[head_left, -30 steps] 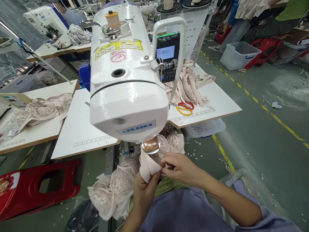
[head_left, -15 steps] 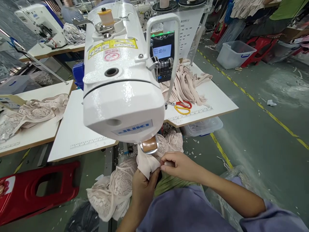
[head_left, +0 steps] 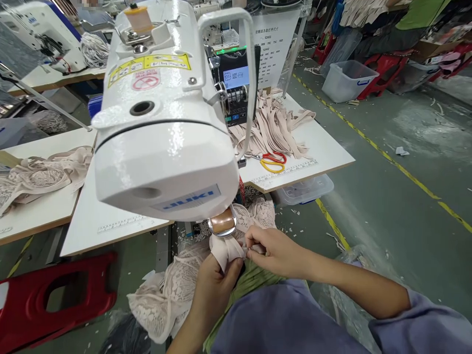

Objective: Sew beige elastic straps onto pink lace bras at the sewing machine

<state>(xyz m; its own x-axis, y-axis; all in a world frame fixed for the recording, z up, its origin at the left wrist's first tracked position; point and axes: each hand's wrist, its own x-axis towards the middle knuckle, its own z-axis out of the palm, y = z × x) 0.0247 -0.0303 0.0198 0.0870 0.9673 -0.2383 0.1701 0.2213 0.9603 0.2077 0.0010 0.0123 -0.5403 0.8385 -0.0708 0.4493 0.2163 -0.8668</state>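
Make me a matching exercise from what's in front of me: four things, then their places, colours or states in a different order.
Things:
1. Left hand
2. Scissors
3. Display screen
4. Spool

Matches:
A. On top of the sewing machine
B. Lit pale blue
C. Red and yellow handles, on the white table
D. Gripping beige fabric

Pairs: 1-D, 2-C, 3-B, 4-A

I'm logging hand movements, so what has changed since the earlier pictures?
The left hand has edged up toward the JUKI sewing machine, and the beige fabric it holds looks more bunched. The view has also shifted, sliding the machine leftward in the picture. The right hand still pinches the fabric's edge; neither hand visibly let go. The scissors and beige straps stayed on the table.
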